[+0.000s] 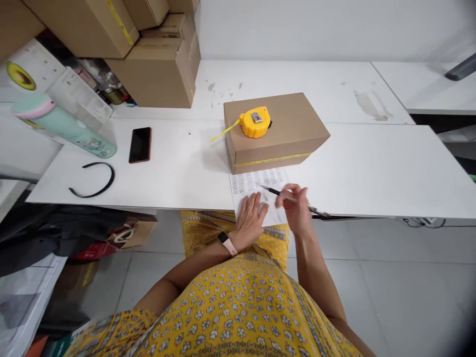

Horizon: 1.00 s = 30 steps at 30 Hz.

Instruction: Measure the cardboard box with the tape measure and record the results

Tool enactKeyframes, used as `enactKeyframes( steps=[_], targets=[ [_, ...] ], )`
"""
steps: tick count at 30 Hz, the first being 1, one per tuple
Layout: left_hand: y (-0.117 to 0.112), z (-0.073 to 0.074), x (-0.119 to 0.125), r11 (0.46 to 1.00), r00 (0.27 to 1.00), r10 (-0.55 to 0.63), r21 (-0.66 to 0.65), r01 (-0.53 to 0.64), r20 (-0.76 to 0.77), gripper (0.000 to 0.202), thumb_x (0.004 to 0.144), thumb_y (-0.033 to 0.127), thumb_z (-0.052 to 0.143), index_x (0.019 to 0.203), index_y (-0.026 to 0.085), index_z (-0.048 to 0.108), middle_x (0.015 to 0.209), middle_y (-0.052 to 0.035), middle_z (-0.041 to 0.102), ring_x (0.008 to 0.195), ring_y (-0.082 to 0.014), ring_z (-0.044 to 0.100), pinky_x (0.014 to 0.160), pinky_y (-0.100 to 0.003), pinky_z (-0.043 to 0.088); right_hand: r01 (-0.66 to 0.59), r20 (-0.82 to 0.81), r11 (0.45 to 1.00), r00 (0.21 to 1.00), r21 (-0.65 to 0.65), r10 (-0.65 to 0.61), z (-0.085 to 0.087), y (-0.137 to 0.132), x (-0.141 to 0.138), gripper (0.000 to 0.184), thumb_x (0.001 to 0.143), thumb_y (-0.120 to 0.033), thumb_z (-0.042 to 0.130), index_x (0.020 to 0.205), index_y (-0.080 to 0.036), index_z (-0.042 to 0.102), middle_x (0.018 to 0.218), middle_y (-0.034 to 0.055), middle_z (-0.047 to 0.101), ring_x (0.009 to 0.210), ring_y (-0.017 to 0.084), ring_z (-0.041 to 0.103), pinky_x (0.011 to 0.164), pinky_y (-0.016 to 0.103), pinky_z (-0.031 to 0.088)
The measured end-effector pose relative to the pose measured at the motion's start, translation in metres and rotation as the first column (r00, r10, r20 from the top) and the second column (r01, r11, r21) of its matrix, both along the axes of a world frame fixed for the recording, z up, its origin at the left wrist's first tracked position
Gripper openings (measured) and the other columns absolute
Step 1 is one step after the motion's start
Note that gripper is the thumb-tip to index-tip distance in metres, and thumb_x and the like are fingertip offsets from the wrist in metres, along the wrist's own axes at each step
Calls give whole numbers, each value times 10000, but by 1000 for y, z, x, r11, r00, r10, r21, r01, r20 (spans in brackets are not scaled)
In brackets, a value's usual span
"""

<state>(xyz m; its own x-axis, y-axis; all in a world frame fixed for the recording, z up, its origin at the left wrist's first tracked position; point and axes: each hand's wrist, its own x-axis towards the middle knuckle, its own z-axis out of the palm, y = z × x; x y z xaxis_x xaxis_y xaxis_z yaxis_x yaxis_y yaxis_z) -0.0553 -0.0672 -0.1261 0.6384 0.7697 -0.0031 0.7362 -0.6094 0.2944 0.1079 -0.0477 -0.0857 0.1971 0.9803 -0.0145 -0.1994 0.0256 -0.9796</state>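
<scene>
My right hand (297,208) is closed around a black-and-silver pen (274,191), its tip pointing left over the paper. Beneath it lies a white sheet of paper (273,203) with several columns of small written or printed marks. My left hand (251,218) rests on the lower part of the sheet with its fingers stretched out. A brown cardboard box (286,124) stands just beyond the hands and covers the sheet's far edge. On top of the box sits a yellow tape measure (255,122), its yellow end hanging over the left side.
On the white table (178,168) to the left are a dark phone (140,145), a black headband (107,186) and a mint-green bottle (67,126). Cardboard boxes (159,74) are stacked at the back left. A paper bag (136,230) stands below the table's left side.
</scene>
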Motion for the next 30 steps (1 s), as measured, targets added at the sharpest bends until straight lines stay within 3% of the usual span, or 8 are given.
enactKeyframes(
  steps=[2,4,7,10,13,19,22,30],
  targets=[
    [0,0,2,1000,1000,7,-1,-7,-15,711,873,219,684,1510,37,426,1676,-325,244,1579,-453,233,1270,-649,211,-170,-17,983,985,-73,170,-12,17,-10,647,881,-846,444,1046,-257,652,706,10,660,687,192,658,703,364,541],
    [-1,-2,5,1000,999,25,4,-25,-22,727,881,233,676,1527,45,402,1674,-316,263,1580,-439,241,1267,-649,217,-236,1,965,971,-119,237,-23,31,-15,583,830,-772,628,1074,-244,674,856,39,721,821,205,694,805,382,554],
    [-3,-4,8,998,998,54,24,-53,-32,734,889,246,659,1543,64,378,1674,-301,279,1582,-433,243,1259,-666,213,-128,126,986,982,-106,141,-37,43,-17,441,738,-616,818,864,-223,662,793,-3,678,738,156,623,752,324,529],
    [-5,-4,10,998,998,55,36,-54,-44,727,896,239,643,1547,65,372,1671,-305,283,1579,-440,245,1257,-678,203,-27,250,999,968,-44,37,-42,48,-16,393,795,-584,771,837,-220,629,754,-25,629,698,131,554,697,289,493],
    [-5,-3,11,998,997,55,33,-53,-47,726,886,226,660,1536,46,391,1663,-318,289,1572,-453,254,1264,-664,205,-63,273,997,959,-51,75,-41,47,-16,404,769,-557,788,956,-223,660,862,3,684,783,152,604,742,304,504],
    [-4,-2,11,998,997,50,33,-49,-53,718,896,230,658,1539,46,395,1661,-308,303,1572,-452,254,1260,-660,223,-39,377,997,924,-62,60,-37,42,-17,257,909,-457,634,808,-232,563,672,-52,518,622,124,462,615,273,411],
    [-5,-3,11,998,997,49,35,-47,-55,725,896,235,657,1545,52,390,1663,-302,306,1575,-447,251,1257,-666,219,-59,417,998,906,-31,67,-40,43,-15,192,905,-409,637,866,-234,568,760,-38,562,661,124,482,634,275,416],
    [-4,-2,11,999,996,44,21,-42,-82,715,910,258,655,1544,46,402,1655,-306,320,1566,-451,271,1266,-655,208,2,427,1000,904,-14,4,-45,46,-15,285,829,-406,703,733,-242,491,602,-70,464,587,118,431,582,271,379]
  ],
)
